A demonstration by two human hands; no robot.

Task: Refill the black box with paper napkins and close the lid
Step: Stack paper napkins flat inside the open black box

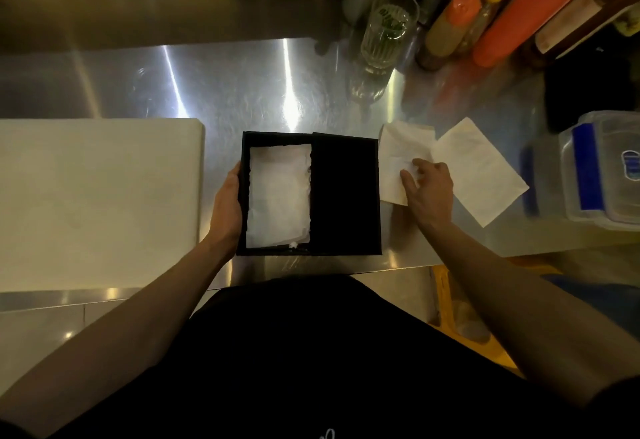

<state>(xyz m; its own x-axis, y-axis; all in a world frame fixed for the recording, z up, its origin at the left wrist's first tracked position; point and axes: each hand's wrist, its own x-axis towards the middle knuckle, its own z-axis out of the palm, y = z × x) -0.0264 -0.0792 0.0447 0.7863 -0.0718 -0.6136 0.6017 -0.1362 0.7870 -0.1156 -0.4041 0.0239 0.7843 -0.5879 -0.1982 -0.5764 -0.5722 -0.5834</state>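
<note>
The black box [245, 147] lies open on the steel counter, with white napkins [278, 196] filling its left half. Its black lid [346, 196] lies flat to the right. My left hand [227, 204] grips the box's left wall. My right hand [427, 189] rests on a loose white napkin [403, 151] just right of the lid, fingers pinching its near part. A second napkin [481, 175] lies flat beside it, partly under my hand.
A white cutting board [97, 203] covers the counter's left. At the back right stand a drinking glass [388, 28], orange and yellow squeeze bottles [453, 23] and a metal canister. A clear plastic container with blue clips [602, 168] sits far right. The counter's front edge runs just below the box.
</note>
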